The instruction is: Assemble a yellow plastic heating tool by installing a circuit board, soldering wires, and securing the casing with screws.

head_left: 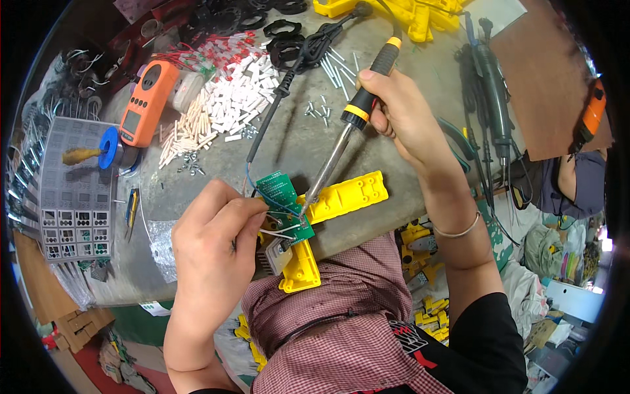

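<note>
My right hand (401, 108) is wrapped around the black and yellow handle of a soldering iron (327, 165). The iron slants down to the left, its tip at the lower right part of a green circuit board (279, 188). Beside the board, my left hand (216, 230) pinches a thin white wire (283, 230) that runs to the spot under the tip; the fingertips partly hide it. A blue wire (269, 199) crosses the board. Two yellow plastic housing parts (351, 197) lie under and beside the board, near a block-shaped finned metal component (278, 258).
White sleeves (243, 88), pale sticks (190, 134) and loose screws (318, 110) lie across the bench. Left stand an orange meter (149, 105), a blue solder spool (109, 148) and tweezers (131, 213). Another soldering iron (495, 98) lies right. A black cord (266, 125) hangs toward the board.
</note>
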A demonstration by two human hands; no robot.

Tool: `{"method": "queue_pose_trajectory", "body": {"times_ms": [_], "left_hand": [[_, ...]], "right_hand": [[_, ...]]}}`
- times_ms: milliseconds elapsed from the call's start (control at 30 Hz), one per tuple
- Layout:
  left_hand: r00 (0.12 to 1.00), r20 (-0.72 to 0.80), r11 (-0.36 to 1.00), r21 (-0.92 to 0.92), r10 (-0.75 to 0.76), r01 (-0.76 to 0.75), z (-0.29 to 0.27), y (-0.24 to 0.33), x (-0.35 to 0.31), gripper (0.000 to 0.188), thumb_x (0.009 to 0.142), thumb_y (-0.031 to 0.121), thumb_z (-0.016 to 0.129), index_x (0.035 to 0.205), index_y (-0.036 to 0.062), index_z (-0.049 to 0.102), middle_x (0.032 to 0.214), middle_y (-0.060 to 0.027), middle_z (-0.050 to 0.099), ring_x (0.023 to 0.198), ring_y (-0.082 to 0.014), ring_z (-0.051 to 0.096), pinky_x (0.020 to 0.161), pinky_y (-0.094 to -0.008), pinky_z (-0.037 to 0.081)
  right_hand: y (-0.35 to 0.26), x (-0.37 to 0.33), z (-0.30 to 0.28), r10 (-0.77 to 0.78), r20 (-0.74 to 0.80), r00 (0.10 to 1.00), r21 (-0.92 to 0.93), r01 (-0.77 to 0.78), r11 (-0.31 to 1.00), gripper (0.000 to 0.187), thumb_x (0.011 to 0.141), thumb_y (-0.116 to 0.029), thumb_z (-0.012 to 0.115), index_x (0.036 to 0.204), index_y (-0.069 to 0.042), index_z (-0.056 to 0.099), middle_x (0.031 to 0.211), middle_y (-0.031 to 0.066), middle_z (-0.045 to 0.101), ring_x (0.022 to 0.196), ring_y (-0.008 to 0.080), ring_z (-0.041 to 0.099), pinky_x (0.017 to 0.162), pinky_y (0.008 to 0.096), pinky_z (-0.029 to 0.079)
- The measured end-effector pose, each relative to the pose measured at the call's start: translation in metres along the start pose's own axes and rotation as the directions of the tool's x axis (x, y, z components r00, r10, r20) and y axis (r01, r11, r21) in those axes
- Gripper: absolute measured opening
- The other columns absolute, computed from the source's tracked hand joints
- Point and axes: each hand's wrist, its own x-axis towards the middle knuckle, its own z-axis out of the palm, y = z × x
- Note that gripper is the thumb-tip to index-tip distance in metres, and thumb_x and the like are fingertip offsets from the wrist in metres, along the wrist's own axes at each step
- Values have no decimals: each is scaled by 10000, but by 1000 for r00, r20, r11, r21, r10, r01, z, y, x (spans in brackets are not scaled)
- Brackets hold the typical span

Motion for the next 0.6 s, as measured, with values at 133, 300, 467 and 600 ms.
{"method": "queue_pose_trajectory", "body": {"times_ms": [133,300,467,600], "left_hand": [[1000,1,1000,3,8,-8,-1,-2,1,122,730,-76,674,822,3,653,747,-101,541,636,-267,587,570,-355,464],[1000,-3,1000,1,-2,2,-1,-1,1,125,730,-86,671,822,-3,659,748,-98,541,639,-242,575,567,-329,449],[1000,8,1000,22,6,-6,-1,0,0,129,736,-102,659,827,-9,663,754,-97,542,634,-221,564,564,-301,439],[1000,18,1000,27,13,-13,-1,1,1,129,738,-98,659,832,-9,662,753,-98,540,634,-229,565,568,-306,444]], "right_hand": [[-1,-1,2,-2,6,1000,6,2,1000,297,951,-288,567,763,-63,520,577,-17,469,472,52,374,429,233,256],[0,0,0,-1,17,1000,-7,1,1000,298,953,-288,565,763,-62,521,577,-19,467,475,47,372,430,231,254],[1,0,0,-31,18,999,-7,31,1000,295,957,-296,563,782,-62,520,580,-20,470,479,45,375,432,226,258],[6,1,-2,-37,-6,999,-16,37,999,290,964,-323,545,870,-50,568,565,-38,483,443,14,376,406,193,243]]}}
